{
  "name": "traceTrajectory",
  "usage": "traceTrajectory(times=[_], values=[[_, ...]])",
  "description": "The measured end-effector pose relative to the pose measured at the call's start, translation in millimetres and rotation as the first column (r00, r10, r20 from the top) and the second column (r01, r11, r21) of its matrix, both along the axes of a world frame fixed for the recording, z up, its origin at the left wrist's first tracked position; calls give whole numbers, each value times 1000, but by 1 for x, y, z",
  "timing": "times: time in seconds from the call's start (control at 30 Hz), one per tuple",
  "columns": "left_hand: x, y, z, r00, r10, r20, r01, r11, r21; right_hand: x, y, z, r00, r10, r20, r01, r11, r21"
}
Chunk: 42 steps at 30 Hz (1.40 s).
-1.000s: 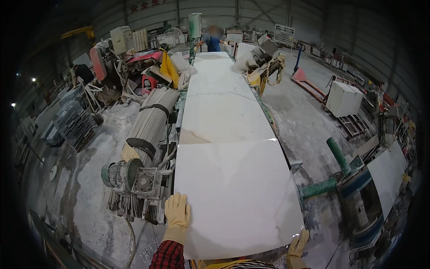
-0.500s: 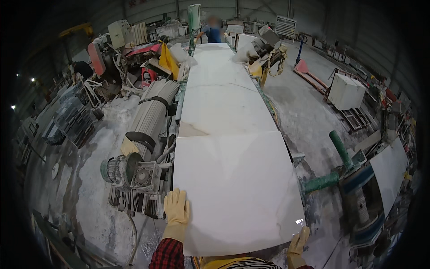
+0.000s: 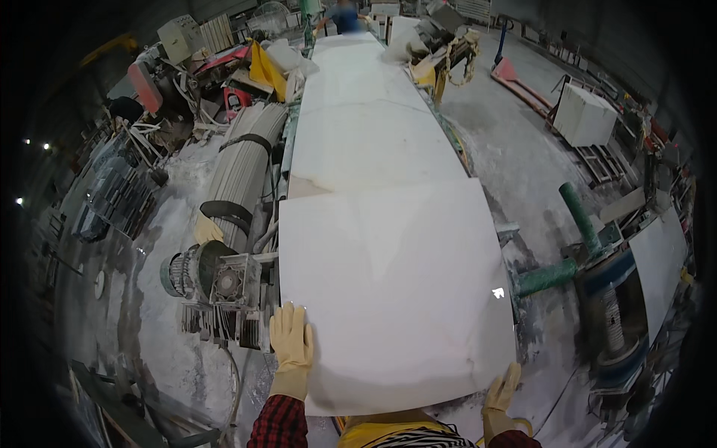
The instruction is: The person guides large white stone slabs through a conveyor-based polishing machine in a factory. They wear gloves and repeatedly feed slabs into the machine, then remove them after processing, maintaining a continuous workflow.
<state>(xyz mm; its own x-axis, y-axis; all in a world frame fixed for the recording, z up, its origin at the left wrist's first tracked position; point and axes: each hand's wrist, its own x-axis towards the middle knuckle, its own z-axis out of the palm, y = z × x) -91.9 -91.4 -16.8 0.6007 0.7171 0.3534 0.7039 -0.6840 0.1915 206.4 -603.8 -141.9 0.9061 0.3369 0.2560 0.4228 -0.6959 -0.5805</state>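
A large white stone slab lies flat on a long conveyor line right in front of me. My left hand, in a pale yellow glove, rests flat on the slab's near left corner with fingers spread. My right hand, gloved the same way, grips the slab's near right edge. More white slabs lie end to end on the line beyond it.
A grey motor and gearbox and a ribbed roller stand left of the line. Green pipes and a blue machine are at the right. Another person stands at the line's far end. A white stone block sits on the dusty floor.
The view has tipped downward and closer to the slab. Both gloved hands stay at the slab's near corners.
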Motion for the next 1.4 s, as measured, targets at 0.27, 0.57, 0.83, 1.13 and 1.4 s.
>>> traceTrajectory(times=[0.27, 0.57, 0.83, 1.13, 1.4], values=[[-8, -4, -24, 1000, 10, 26, -11, 999, 52, 3, -6, -39, 1000, 27, -11, -27, 998, 62], [-6, 0, -33, 1000, 2, 19, -4, 996, 92, 11, -11, -50, 977, 4, -211, 16, 996, 91], [-10, -5, -33, 999, 38, -31, -37, 999, 39, -23, -8, -16, 589, -318, -743, 514, 857, 40], [-15, -6, -40, 998, -39, 54, 35, 996, 77, -89, 63, -21, 301, 109, -948, 205, 963, 176], [-30, -10, -54, 993, -88, 83, 80, 992, 94, -94, 56, -75, 332, 135, -934, 104, 979, 178]])
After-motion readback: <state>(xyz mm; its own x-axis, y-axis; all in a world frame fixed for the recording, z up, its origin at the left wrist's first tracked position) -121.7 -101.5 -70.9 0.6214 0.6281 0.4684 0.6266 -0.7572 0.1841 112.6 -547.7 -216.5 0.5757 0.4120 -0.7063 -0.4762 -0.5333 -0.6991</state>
